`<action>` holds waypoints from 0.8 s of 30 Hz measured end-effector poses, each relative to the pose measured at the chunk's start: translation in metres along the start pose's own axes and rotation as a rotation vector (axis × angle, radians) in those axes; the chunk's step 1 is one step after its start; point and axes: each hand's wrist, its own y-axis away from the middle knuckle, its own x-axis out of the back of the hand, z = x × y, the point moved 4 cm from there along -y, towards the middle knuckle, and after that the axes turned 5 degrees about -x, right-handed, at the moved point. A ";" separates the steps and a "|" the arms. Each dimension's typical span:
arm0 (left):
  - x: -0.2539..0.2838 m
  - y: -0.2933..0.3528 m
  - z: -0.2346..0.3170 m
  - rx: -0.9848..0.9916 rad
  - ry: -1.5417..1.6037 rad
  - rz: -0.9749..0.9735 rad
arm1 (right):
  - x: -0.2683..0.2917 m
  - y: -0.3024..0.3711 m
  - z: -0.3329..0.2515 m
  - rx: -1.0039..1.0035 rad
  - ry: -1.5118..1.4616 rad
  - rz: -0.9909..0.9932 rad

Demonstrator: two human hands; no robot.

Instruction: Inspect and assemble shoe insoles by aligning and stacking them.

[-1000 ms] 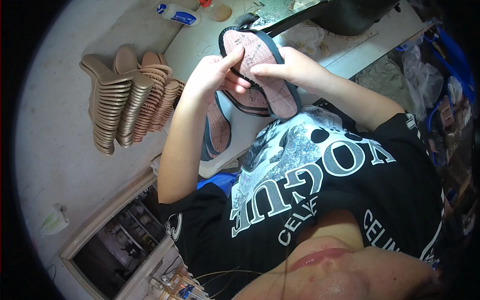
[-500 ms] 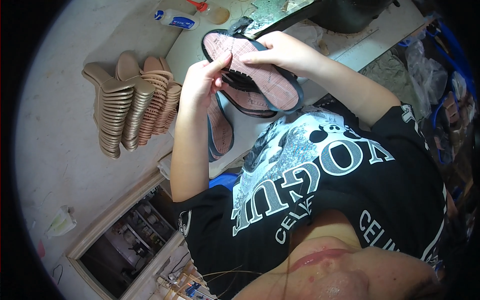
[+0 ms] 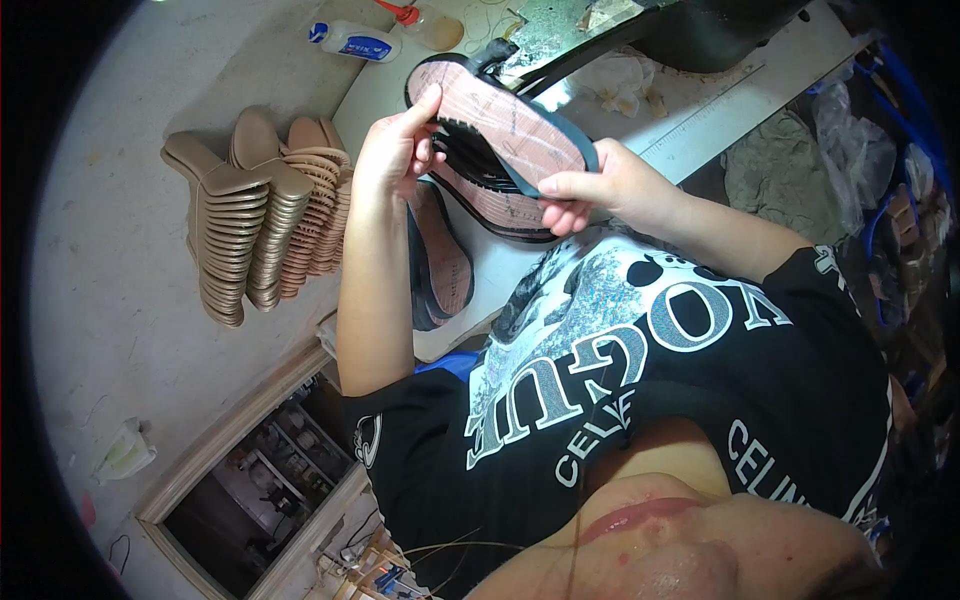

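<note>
A shoe sole [image 3: 510, 125] with a pink patterned face and dark rim is held tilted between my hands, above the white worktable. My left hand [image 3: 400, 145] is closed on its left edge, the thumb lying on the pink face. At the opposite end my right hand [image 3: 600, 187] pinches the sole, thumb on top and fingers curled beneath. Under it is a second pink-faced sole [image 3: 490, 207] with a black rim, partly hidden. Another pink-faced sole [image 3: 445, 255], dark-edged, lies on the table beside my left forearm.
Stacked gold and tan sole pieces [image 3: 240, 225] stand left of the table. A white-and-blue bottle [image 3: 350, 41] and a red-tipped bottle [image 3: 432, 27] lie at the far side. A dark machine body [image 3: 715, 30] is at the far right, with grey cloth [image 3: 780, 165] nearer.
My right hand has shifted from the sole's far edge to its right end. My left thumb has slid toward the left edge. The sole stays held and has turned slightly.
</note>
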 end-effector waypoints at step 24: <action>-0.014 -0.065 0.066 -0.639 -0.790 -0.653 | -0.020 -0.058 -0.032 0.112 -0.164 0.169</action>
